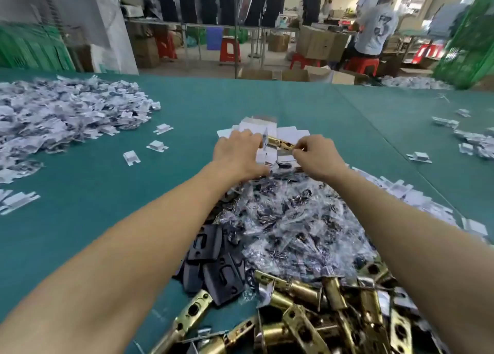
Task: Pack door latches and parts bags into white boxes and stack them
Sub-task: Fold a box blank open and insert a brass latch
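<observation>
Both arms reach forward over the green table [187,118]. My left hand [238,153] grips a white box [263,146] at the middle of the table. My right hand [316,156] pinches the end of a brass door latch [280,141] that lies across the box's open top. More flat white boxes [291,134] lie under and behind it. Closer to me sits a heap of clear parts bags [294,220], then black strike plates [213,262], then a pile of brass latches [320,313] at the front edge.
A big mound of folded white boxes [61,113] covers the table's left side, with loose ones [157,145] scattered near it. More white boxes [470,142] lie at the right. Beyond the table a person [374,27] sits among red stools and cardboard cartons.
</observation>
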Demonstrator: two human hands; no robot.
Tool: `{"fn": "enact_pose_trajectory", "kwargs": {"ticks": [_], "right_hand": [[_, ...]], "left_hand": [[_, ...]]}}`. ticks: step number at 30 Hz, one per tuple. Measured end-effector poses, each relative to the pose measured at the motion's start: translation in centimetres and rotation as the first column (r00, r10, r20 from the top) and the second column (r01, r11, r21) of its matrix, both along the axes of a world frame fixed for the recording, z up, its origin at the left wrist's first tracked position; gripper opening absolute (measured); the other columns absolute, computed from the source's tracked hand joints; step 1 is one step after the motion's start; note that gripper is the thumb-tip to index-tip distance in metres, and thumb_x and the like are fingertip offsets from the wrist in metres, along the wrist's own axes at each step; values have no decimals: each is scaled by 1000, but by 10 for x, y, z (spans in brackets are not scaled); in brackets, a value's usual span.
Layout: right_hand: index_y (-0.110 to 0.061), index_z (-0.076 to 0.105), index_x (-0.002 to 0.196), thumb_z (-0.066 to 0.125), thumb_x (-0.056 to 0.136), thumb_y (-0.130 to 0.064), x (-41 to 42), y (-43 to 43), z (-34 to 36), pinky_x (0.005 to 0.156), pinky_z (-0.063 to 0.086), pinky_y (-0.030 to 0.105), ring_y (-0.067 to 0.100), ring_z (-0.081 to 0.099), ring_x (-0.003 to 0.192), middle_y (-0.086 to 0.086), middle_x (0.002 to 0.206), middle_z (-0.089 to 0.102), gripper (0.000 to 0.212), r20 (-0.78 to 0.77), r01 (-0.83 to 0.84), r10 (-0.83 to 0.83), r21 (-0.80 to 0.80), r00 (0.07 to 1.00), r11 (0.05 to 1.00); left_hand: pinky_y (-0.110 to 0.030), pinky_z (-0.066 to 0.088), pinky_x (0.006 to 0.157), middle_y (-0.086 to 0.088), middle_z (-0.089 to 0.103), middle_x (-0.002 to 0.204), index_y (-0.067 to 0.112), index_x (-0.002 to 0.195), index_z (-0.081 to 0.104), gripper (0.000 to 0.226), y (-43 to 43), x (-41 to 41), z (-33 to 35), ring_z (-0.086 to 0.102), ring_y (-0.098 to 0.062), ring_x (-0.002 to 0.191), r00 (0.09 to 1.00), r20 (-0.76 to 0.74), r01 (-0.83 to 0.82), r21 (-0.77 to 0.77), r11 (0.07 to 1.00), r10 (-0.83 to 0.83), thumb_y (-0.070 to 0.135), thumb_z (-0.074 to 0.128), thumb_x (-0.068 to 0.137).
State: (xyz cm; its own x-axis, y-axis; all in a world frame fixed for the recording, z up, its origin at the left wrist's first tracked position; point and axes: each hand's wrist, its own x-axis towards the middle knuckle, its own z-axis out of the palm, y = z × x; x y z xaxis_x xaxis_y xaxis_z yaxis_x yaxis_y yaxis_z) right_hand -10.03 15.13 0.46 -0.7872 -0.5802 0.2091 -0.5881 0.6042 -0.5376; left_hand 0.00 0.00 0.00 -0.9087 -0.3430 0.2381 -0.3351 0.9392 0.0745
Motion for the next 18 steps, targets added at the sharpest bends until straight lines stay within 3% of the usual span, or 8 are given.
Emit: {"fn": "enact_pose_trajectory", "kwargs": {"ticks": [1,3,5,7,10,15,18], "right_hand": [[-9,71,102,46,93,-8,-5,-3,-2,60,47,24,22,62,71,16,96,70,27,-18,19,-18,29,1000,999],[-13,65,121,47,91,-4,-14,-8,-8,84,51,34,28,61,94,15,117,66,36,-66,37,-30,97,997,995],[-18,47,142,48,91,-5,-19,-15,-12,106,42,44,34,50,124,13,141,52,52,-103,-16,39,221,994,975],[-22,34,151,48,94,-10,-23,-23,-17,112,35,47,35,41,135,10,151,43,60,-110,-81,119,302,987,950],[-21,40,149,49,98,-19,-28,-33,-21,108,38,45,35,46,129,13,147,48,52,-84,-104,133,287,988,952],[-19,63,119,56,97,-24,-26,-32,-33,82,50,41,33,57,99,13,112,63,24,-123,-38,61,180,990,983],[-14,62,113,55,98,-24,-26,-32,-37,79,48,40,31,54,93,12,108,62,19,-97,2,11,127,995,992]], "left_hand": [[-42,44,92,-1,58,126,25,129,54,66,2,-2,-1,52,-25,118,998,61,5,-31,1000,-3,63,68,77],[-41,45,89,-1,59,122,24,130,52,74,4,-3,-9,55,-25,115,994,112,2,-85,996,7,72,66,76],[-40,45,85,-1,60,121,22,128,52,73,7,-1,-18,58,-25,112,993,120,2,-105,994,10,76,61,79],[-40,45,84,-3,61,121,21,127,52,69,4,1,-24,59,-27,111,994,107,19,-124,992,-5,75,55,84],[-41,46,87,-3,59,124,21,130,52,64,1,6,-26,57,-28,115,995,98,35,-57,998,-29,71,50,90],[-43,47,92,-5,53,131,14,133,54,44,-10,7,-30,55,-29,119,997,67,24,62,998,-28,44,48,102],[-45,46,97,-4,54,135,15,136,53,58,-16,8,-31,49,-27,124,995,86,48,70,996,-54,57,50,97]]}}
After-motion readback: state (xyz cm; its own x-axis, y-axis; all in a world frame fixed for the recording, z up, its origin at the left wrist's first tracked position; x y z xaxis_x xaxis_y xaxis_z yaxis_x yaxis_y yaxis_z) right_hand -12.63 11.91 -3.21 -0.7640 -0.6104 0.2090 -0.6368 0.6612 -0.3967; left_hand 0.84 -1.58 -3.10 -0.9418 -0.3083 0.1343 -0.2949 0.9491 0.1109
